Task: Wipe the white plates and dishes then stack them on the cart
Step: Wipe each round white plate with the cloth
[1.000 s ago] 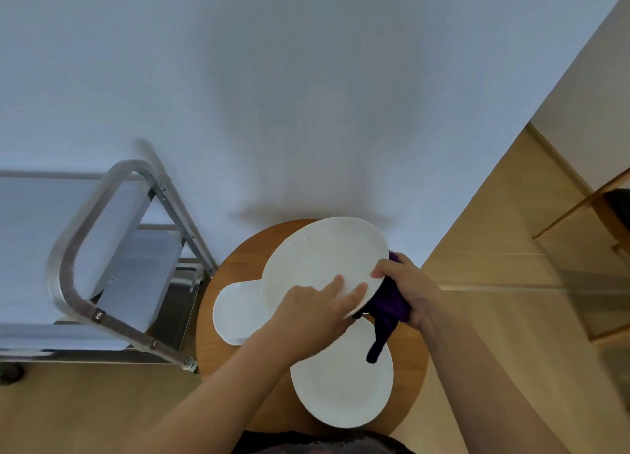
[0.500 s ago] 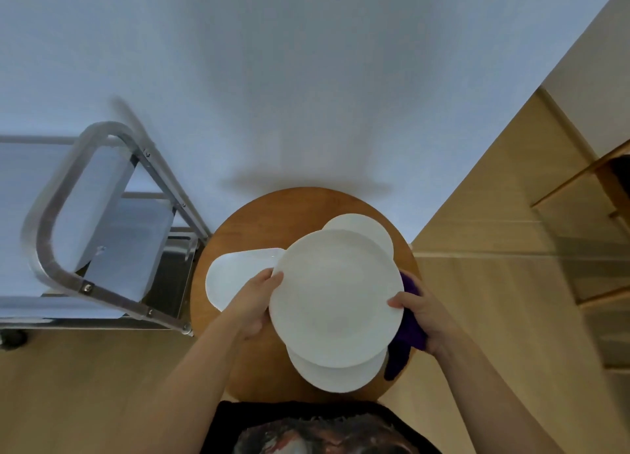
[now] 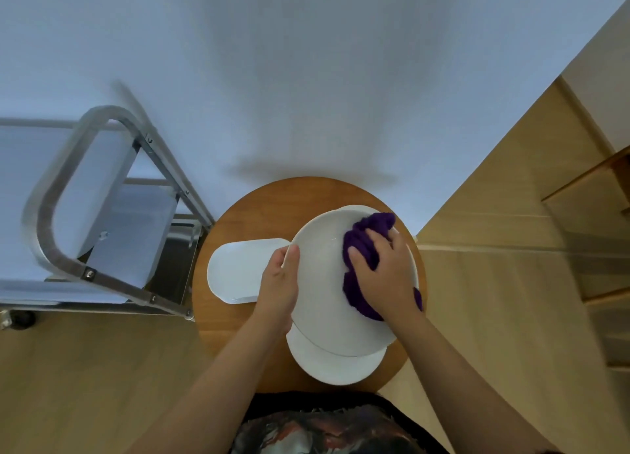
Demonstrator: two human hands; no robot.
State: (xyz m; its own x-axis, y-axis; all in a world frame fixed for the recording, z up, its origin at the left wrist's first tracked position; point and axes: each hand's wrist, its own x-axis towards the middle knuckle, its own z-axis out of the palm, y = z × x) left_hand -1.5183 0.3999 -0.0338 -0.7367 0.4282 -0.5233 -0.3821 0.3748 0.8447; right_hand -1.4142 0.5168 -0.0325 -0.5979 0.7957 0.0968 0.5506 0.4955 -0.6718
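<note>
Plates: three round (image 3: 324,293), one oblong dish (image 3: 238,269), one purple cloth (image 3: 366,245)

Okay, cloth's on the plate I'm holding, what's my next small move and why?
Probably sweep the purple cloth leftward across the held plate. Your right hand presses it on the plate's right side only, and your left hand steadies the left rim, so the rest of the face looks unwiped.

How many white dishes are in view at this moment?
4: a round white plate held up for wiping, another plate below it, an oblong white dish left, and a rim behind. More may be hidden.
</note>
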